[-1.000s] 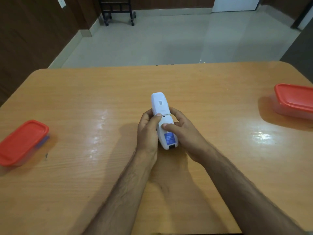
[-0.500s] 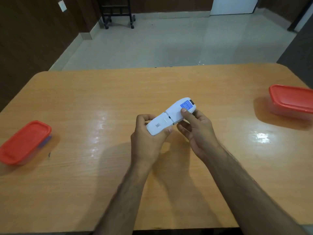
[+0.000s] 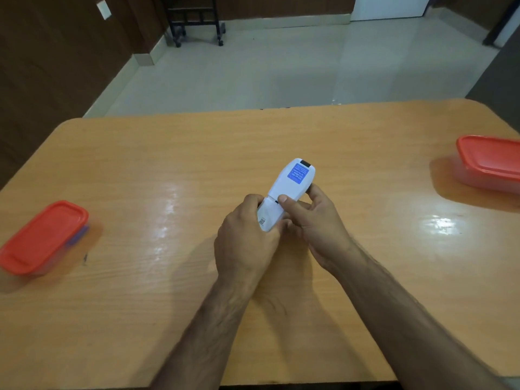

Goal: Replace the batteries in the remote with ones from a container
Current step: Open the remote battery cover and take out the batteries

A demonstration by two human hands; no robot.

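The white remote (image 3: 289, 190) is held back-side up above the middle of the wooden table (image 3: 197, 164), its blue-label end pointing away and to the right. My left hand (image 3: 244, 237) grips the near end, over the battery cover with its small code sticker. My right hand (image 3: 312, 218) grips the middle of the remote, thumb on the back near the cover's seam. A clear container with a red lid (image 3: 42, 237) sits at the table's left edge. A second red-lidded container (image 3: 489, 164) sits at the right edge. Both lids are on.
The table's far edge meets a pale tiled floor (image 3: 281, 66). A black wheeled stand (image 3: 194, 21) is by the dark wood wall at the back left.
The remote has been turned end for end: its blue-label end pointed toward me, swung out to the right, and now points away. Both hands shifted their hold along it.
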